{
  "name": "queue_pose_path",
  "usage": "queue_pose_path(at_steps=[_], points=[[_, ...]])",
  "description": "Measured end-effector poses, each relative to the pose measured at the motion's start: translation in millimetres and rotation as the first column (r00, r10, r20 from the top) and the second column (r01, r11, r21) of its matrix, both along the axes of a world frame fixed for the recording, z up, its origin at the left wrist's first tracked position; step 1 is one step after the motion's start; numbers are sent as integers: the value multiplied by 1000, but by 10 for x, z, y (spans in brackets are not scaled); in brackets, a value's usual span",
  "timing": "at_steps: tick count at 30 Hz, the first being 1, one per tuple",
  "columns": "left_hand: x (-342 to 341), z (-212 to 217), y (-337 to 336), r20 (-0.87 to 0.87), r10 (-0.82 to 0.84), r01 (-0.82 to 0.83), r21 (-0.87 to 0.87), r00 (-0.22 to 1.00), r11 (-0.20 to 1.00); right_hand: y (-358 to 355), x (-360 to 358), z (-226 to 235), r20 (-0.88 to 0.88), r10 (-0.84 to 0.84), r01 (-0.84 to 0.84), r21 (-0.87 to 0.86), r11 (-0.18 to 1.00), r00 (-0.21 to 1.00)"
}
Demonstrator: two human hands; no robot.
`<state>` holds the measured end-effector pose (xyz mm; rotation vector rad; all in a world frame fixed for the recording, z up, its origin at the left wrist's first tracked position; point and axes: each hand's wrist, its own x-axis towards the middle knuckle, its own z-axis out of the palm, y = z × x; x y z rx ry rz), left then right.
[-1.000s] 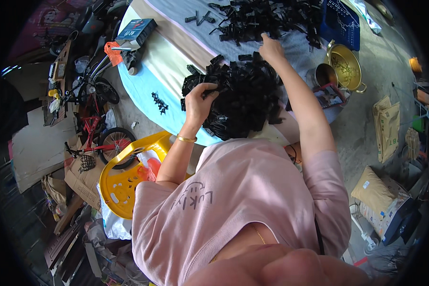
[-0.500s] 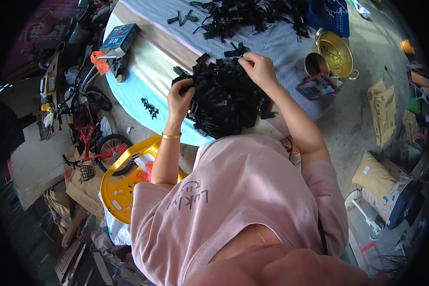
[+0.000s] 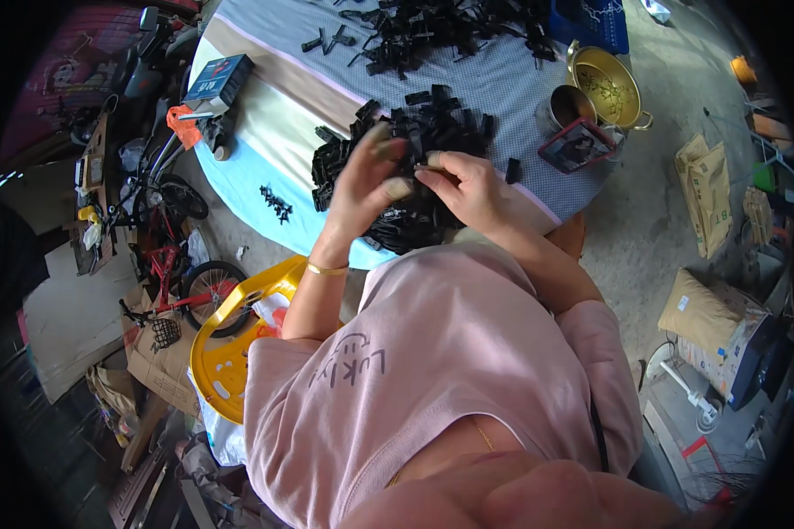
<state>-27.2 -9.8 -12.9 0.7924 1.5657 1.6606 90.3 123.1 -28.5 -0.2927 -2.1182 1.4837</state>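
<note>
A heap of small black plastic parts (image 3: 326, 167) lies on the cloth-covered table in front of me. Over its middle, my left hand (image 3: 366, 185) hovers with thumb and fingers apart; the fingertips are smeared by motion and nothing shows between them. Close beside it, my right hand (image 3: 468, 189) pinches thumb against forefinger. A tiny bit of something shows at those fingertips, too small to name. One loose black part (image 3: 513, 171) lies just right of my right hand.
A second black pile (image 3: 415, 35) spreads at the far side. To the right stand a gold pot (image 3: 617, 84), a steel cup (image 3: 569, 108), a phone (image 3: 576, 145) and a blue basket (image 3: 591, 25). A blue box (image 3: 219, 84) and small black pieces (image 3: 276, 204) lie left; a yellow chair (image 3: 216, 366) stands nearby.
My hands have come together over the heap: the left moved right, the right came nearer and to the left. My left fingers have spread from a closer grip.
</note>
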Motion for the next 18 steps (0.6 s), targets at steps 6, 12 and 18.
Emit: queue_pose_path(at_steps=[6, 12, 18], points=[[107, 144, 91, 481, -149, 70, 177, 864, 982, -162, 15, 120, -96, 42, -45, -36, 998, 994], [86, 114, 28, 744, -309, 135, 287, 592, 949, -166, 132, 147, -51, 79, -65, 236, 970, 996], [62, 43, -65, 710, -218, -8, 301, 669, 954, -161, 215, 248, -8, 129, -119, 323, 939, 992]])
